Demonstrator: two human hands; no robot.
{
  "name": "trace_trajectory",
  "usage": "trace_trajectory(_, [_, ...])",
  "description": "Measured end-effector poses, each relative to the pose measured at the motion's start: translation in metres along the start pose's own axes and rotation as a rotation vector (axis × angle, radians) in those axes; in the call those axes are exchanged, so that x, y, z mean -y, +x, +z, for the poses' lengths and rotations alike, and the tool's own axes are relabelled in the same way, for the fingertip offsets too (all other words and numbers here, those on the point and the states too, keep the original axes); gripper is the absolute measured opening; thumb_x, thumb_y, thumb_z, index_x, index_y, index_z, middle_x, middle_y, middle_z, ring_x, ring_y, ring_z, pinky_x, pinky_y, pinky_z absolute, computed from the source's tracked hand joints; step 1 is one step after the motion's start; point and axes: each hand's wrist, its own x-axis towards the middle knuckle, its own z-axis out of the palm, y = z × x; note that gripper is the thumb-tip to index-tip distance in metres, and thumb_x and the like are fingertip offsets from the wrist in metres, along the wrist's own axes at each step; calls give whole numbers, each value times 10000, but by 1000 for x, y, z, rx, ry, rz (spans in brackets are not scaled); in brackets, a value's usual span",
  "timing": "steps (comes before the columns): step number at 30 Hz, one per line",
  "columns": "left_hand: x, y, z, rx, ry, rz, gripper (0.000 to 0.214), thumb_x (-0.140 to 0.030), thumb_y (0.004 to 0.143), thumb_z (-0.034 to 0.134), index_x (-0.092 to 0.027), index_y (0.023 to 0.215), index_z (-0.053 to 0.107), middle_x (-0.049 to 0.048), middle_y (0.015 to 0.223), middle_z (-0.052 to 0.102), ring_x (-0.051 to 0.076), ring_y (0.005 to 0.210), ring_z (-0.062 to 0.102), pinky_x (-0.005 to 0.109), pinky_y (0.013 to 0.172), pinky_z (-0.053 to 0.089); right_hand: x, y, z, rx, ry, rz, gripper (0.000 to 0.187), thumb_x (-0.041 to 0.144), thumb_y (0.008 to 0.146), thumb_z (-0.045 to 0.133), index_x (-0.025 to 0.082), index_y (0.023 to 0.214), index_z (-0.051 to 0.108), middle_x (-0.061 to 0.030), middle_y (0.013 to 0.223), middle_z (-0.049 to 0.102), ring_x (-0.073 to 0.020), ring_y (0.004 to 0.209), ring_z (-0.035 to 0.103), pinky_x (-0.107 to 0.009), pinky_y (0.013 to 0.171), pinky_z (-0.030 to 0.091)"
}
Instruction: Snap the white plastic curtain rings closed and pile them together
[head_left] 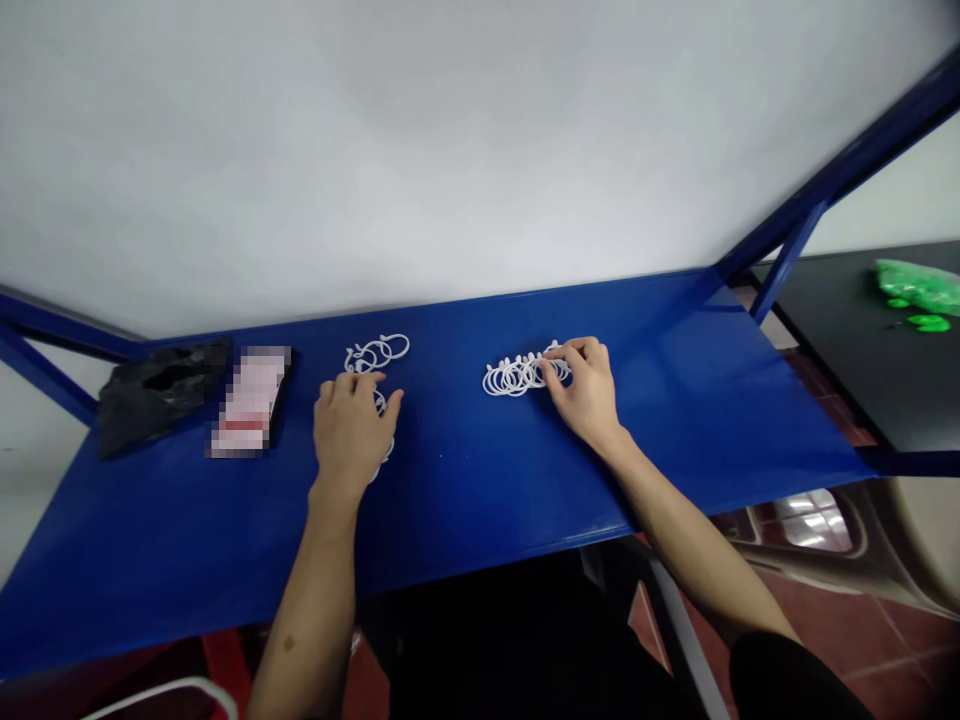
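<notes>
My left hand (349, 425) hovers over or rests on a loose group of white rings (384, 350) on the blue table. Its thumb stands apart from the fingers, and I see nothing held in it. Part of this group is hidden beneath the hand. To the right, several more white rings (510, 378) lie overlapped in a row, small knobs along their far side. At the right end of that row, my right hand (585, 390) has thumb and index finger closed around a white ring (559, 370). Its other fingers are curled.
A crumpled black plastic bag (161, 390) and a blurred-out phone-like object (251, 400) lie on the blue table (480, 500) at the left. Blue metal frame bars (787, 265) rise at the sides. A dark table (900, 370) with a green bag (919, 285) stands at right.
</notes>
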Motion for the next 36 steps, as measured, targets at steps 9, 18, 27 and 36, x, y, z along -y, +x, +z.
trace_trajectory(9, [48, 2, -1, 114, -172, -4, 336, -395, 902, 530, -207, 1149, 659, 105, 1018, 700, 309, 932, 589, 449, 838, 473, 5, -1, -3, -34, 64, -23, 138, 280, 954, 600, 209, 1023, 696, -115, 1049, 573, -266, 975, 533, -474, 863, 501])
trace_trajectory(18, [57, 0, 1, 160, -207, 46, 327, -325, 855, 600, -249, 1169, 655, 74, 959, 728, 308, 914, 591, 413, 785, 442, 20, -9, -4, -20, 101, -196, 107, 231, 947, 616, 231, 1036, 675, -102, 1040, 582, -261, 971, 538, -461, 831, 503])
trace_trajectory(27, [32, -1, -7, -109, -291, 85, 167, -372, 901, 639, -240, 982, 704, 67, 951, 735, 285, 903, 603, 414, 815, 424, 35, -19, 1, 138, 177, -334, 108, 224, 960, 594, 231, 1039, 667, -94, 1023, 619, -250, 955, 566, -445, 825, 510])
trace_trajectory(36, [-16, -18, 3, -299, -418, 332, 133, -362, 919, 672, -258, 839, 696, 6, 780, 720, 216, 818, 605, 384, 818, 403, 45, -26, 4, 372, 451, -302, 157, 274, 999, 556, 208, 1120, 631, -86, 1039, 689, -199, 909, 654, -387, 832, 563])
